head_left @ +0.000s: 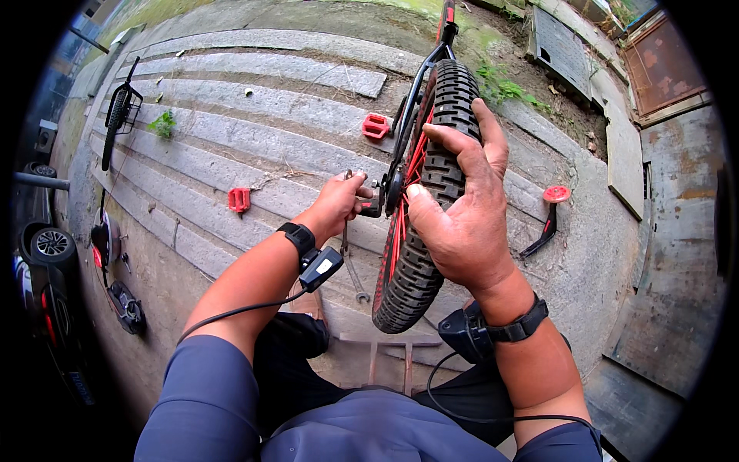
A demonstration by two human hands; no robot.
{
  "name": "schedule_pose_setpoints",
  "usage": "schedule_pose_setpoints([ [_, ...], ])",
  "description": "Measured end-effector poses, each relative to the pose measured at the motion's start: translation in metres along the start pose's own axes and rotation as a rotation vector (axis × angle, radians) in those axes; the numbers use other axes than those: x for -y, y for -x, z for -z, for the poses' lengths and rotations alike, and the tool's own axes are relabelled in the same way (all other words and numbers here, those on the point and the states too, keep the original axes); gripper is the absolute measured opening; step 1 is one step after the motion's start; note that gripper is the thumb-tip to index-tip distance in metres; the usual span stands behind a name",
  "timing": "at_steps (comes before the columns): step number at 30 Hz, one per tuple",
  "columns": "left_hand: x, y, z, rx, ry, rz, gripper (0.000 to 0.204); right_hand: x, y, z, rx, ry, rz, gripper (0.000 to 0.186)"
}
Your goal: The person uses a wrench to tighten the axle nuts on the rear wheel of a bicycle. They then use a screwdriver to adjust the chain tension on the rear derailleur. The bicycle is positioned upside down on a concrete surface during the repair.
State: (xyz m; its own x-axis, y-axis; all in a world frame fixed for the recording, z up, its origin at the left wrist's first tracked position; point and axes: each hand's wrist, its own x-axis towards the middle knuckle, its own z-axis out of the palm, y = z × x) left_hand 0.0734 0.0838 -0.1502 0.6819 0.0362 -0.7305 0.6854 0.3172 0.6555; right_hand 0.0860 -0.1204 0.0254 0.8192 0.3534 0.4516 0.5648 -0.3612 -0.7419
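A black bicycle wheel [406, 289] with red spokes and a knobby tyre stands in a black fork or frame [426, 65]. My right hand [462, 208] grips the tyre from the right, thumb on its near side, fingers curled over the tread. Left of the hub, my left hand [342, 202] is closed on a metal wrench [346, 231] beside a black bracket [373, 202]; its fingertips are partly hidden. An open-ended wrench head [360, 295] shows below that hand, beside the tyre. Two red pedals [375, 126] [239, 200] lie on the stone slabs [285, 92].
A black post with a red top [543, 227] lies right of the wheel. Another black wheel [115, 127] and loose parts [123, 304] are at the left, near a parked car [54, 323]. Metal plates [670, 231] edge the right; weeds [500, 85] grow behind.
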Motion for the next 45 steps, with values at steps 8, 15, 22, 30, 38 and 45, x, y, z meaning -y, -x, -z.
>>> schedule_pose_setpoints([
  [8,0.002,-0.001,-0.002,0.091,-0.048,-0.034,0.026,-0.001,0.001,-0.002,0.005,0.007,-0.033,0.054],
  [15,0.003,-0.006,-0.004,0.088,-0.043,-0.029,0.016,-0.003,0.001,-0.001,-0.005,-0.004,-0.008,0.054],
  [22,0.005,-0.01,-0.004,0.048,-0.094,0.017,0.02,-0.002,0.002,-0.002,0.0,0.0,-0.019,0.052],
  [30,0.006,-0.009,-0.003,0.092,-0.051,0.013,0.026,-0.002,0.002,-0.003,-0.012,0.001,-0.014,0.052],
  [38,0.009,-0.009,-0.006,0.087,-0.012,-0.037,0.022,-0.002,0.002,-0.003,-0.016,-0.023,-0.02,0.052],
  [45,0.009,-0.009,-0.009,0.075,0.037,-0.03,0.02,-0.003,0.001,-0.002,-0.014,0.002,-0.007,0.052],
])
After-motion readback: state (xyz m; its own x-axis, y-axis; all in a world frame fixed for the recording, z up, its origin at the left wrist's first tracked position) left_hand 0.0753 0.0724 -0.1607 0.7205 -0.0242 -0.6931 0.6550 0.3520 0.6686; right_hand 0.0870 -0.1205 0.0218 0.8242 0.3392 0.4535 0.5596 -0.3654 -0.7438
